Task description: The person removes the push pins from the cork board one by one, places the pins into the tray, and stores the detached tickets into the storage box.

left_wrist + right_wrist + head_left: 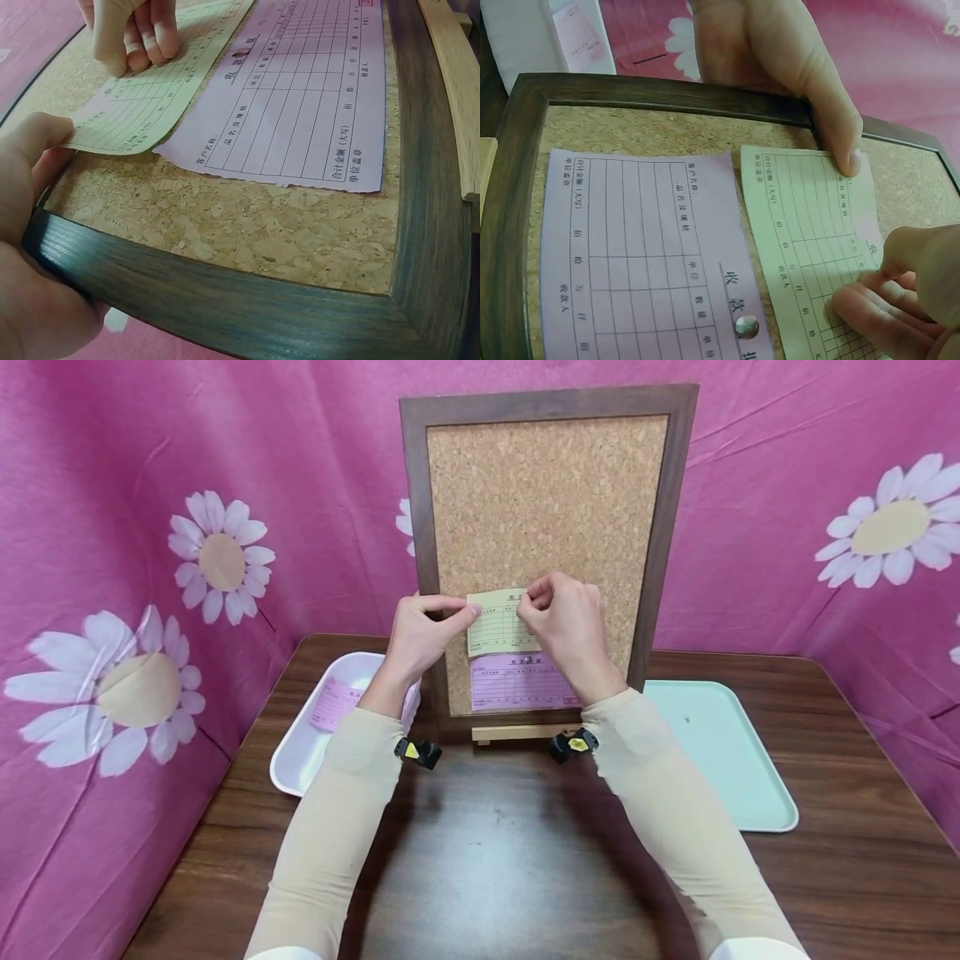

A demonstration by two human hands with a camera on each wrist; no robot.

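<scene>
A pale yellow receipt slip (pixel 491 625) lies against the framed cork board (pixel 547 502). My left hand (pixel 422 639) pinches its left edge, the thumb in front. At the slip's upper middle, my right hand (pixel 567 622) has thumb and forefinger brought together against the paper; whatever they pinch is hidden by the fingers. Just below is a purple receipt slip (pixel 517 683), fixed to the cork by a round metal thumbtack (pixel 746 327) near its top edge. In the left wrist view the yellow slip's near corner curves away from the cork.
A small wooden easel (pixel 517 735) supports the board upright on the brown table (pixel 472 860). To the left, a white tray (pixel 288 760) holds a purple slip (pixel 333 703). A mint-green tray (pixel 735 760) with a tiny object in it lies to the right. Flowered pink cloth (pixel 315 485) hangs behind.
</scene>
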